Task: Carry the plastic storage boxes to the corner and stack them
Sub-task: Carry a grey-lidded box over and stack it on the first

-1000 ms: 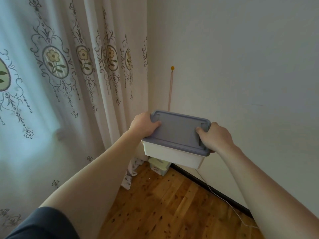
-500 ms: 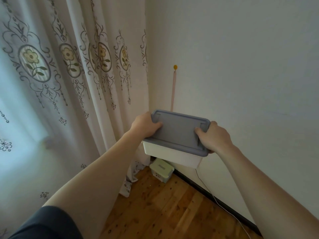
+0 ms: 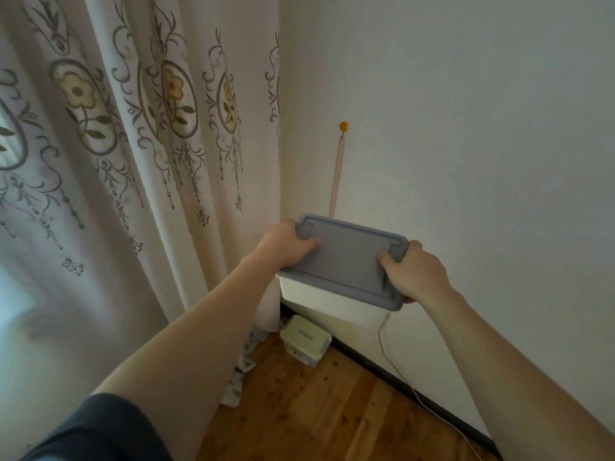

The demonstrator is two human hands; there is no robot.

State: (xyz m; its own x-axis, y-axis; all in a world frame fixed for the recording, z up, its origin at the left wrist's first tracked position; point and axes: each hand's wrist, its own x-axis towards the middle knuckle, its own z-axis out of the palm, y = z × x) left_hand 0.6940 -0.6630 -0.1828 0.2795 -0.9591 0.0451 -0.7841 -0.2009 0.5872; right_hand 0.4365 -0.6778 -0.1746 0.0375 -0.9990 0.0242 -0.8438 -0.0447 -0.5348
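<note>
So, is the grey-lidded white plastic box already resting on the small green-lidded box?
No, both hands hold the grey-lidded white plastic box in the air above it.

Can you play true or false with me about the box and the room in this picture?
1. Both hands hold the box. True: the left hand and the right hand grip its ends.
2. The box's lid is red. False: it is grey-blue.
3. A small green box sits on the floor in the corner. True.
4. The carried box rests on the small one. False: it is held in the air above it.
</note>
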